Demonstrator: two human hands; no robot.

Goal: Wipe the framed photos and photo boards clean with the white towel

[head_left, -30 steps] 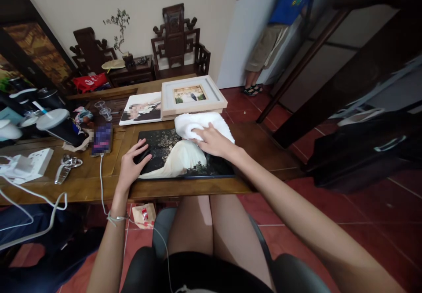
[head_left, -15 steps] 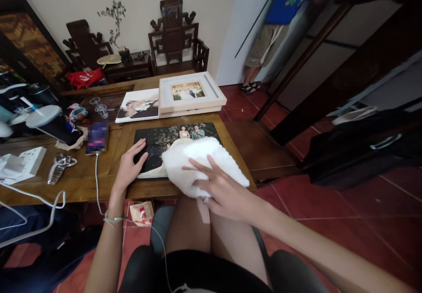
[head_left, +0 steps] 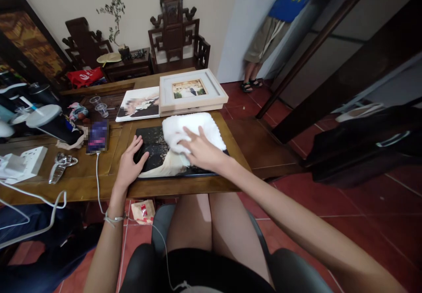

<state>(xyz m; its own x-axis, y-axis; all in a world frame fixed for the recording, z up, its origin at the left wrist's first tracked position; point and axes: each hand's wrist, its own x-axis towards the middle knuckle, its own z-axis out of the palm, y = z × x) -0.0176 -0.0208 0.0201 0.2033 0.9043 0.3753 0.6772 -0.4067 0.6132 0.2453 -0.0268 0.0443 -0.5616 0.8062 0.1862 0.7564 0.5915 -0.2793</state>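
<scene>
A dark photo panel (head_left: pixel 153 146) lies flat near the front edge of the wooden table, with part of a pale dress showing in its picture. My left hand (head_left: pixel 131 163) rests at the panel's left edge, fingers stretched out and apart, holding nothing. A fluffy white cloth (head_left: pixel 206 128) covers the upper right of the panel. On top of the cloth, my right hand (head_left: pixel 202 150) presses it down and grips it, some fingers spread and others bent into the folds. The people in the picture are hidden under the cloth.
Behind the panel lie a white-edged photo print (head_left: pixel 141 104) and stacked pale frames (head_left: pixel 193 92). To the left are a phone (head_left: pixel 97 137) on a cable, a clear hair claw (head_left: pixel 61 166), a power strip (head_left: pixel 35 159) and a lidded cup (head_left: pixel 49 124). A person in shorts (head_left: pixel 267 38) stands beyond.
My right hand has moved the cloth away from me, from the panel's front right corner to its far side. The dress is uncovered and the pictured people are covered. My left hand stays put.
</scene>
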